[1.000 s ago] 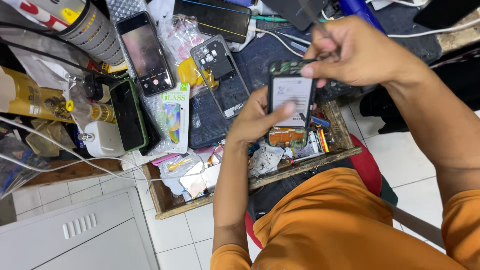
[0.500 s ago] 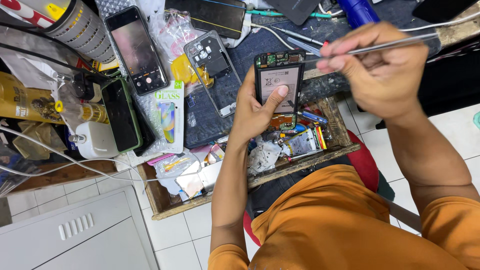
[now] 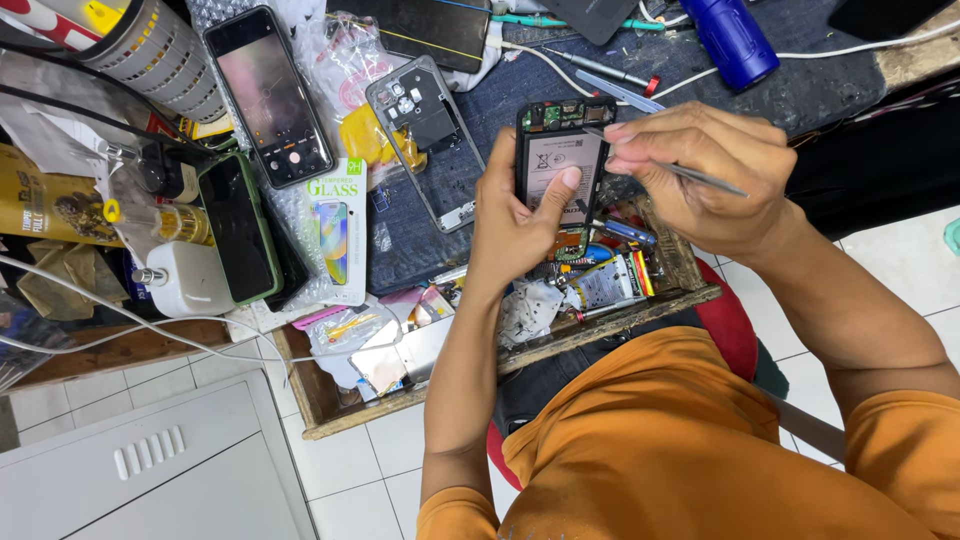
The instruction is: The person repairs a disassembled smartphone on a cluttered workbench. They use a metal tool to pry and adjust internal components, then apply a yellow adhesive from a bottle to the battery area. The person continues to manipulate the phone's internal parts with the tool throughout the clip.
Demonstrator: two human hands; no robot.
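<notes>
The left hand [image 3: 520,225] gripped an opened phone [image 3: 560,165] above the bench [image 3: 800,90]; the right hand [image 3: 700,175] pinched tweezers [image 3: 705,178] at its top.

Place: looking like a phone repair workshop | Evidence: opened phone [image 3: 556,165] lying bare-backed under both hands | stripped phone frame [image 3: 425,135] and two intact phones [image 3: 268,95] lying left of the hands | wooden tray [image 3: 330,400] holding loose parts just below them | cables and tools [image 3: 610,70] cluttering the bench above

Bright, even light; sharp, soft shadows.
</notes>
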